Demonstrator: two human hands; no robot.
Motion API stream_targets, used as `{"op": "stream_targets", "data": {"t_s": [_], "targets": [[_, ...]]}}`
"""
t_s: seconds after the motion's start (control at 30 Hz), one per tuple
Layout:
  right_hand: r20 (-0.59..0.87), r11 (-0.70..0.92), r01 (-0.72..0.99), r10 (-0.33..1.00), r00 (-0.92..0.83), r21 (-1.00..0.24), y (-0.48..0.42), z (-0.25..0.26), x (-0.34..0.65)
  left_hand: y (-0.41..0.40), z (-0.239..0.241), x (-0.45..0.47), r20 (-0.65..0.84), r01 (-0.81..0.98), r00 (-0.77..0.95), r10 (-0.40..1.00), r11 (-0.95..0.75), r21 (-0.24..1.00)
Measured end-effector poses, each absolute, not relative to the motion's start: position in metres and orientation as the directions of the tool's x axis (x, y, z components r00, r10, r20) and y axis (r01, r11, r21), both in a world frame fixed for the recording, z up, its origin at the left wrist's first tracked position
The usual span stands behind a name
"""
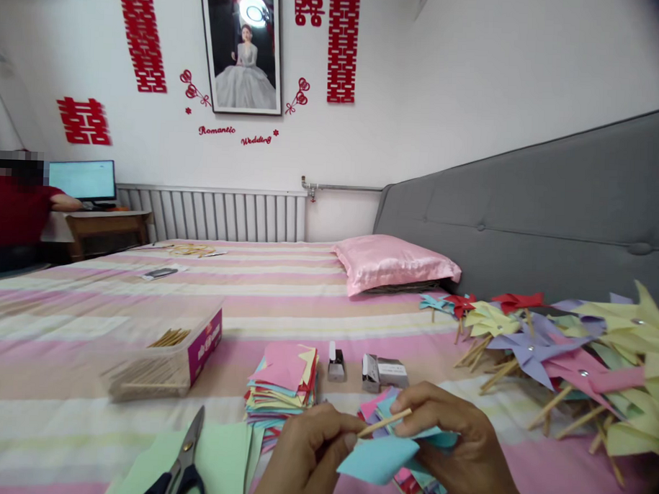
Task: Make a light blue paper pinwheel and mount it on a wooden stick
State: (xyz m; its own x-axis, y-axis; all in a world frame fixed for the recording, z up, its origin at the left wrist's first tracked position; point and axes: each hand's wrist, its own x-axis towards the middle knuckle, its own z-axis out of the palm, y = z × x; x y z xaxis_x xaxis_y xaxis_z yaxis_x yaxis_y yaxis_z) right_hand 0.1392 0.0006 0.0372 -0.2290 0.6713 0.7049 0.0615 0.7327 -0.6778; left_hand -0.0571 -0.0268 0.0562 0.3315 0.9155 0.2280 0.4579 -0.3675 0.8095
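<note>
My left hand pinches one end of a thin wooden stick. My right hand is closed around a light blue paper pinwheel, its folded blades showing between both hands, with the stick lying across it. Part of the paper is hidden by my right fingers. Beneath my hands is a pile of coloured paper pieces. Just beyond my left hand stands a stack of cut coloured paper. Dark-handled scissors rest on green paper sheets to the left.
A clear plastic box holds wooden sticks. Two small boxes sit ahead. Finished paper pinwheels crowd the right side, near a pink pillow and grey headboard. A person in red sits far left.
</note>
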Motion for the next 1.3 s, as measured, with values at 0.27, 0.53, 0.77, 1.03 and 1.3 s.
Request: {"op": "stream_targets", "data": {"t_s": [0.27,0.53,0.77,1.03,1.3], "targets": [[0.705,0.732,0.071,0.674,-0.220,-0.677,0.000,0.037,0.140,-0.026,0.056,-0.057,0.246,0.460,0.343,0.907,-0.390,0.798],[0.716,0.745,0.074,0.660,-0.230,-0.663,0.000,0.039,0.140,-0.026,0.056,-0.057,0.269,0.476,0.340,0.901,-0.412,0.777],[0.708,0.732,0.037,0.669,-0.227,-0.680,0.000,0.035,0.140,-0.027,0.057,-0.055,0.290,0.474,0.337,0.896,-0.428,0.770],[0.730,0.746,0.022,0.657,-0.190,-0.666,0.001,0.033,0.145,-0.029,0.065,-0.048,0.300,0.422,0.381,0.875,-0.453,0.785],[0.616,0.611,-0.111,0.788,-0.011,-0.784,-0.003,0.031,0.135,-0.028,0.063,-0.049,0.292,0.432,0.374,0.880,-0.443,0.785]]}}
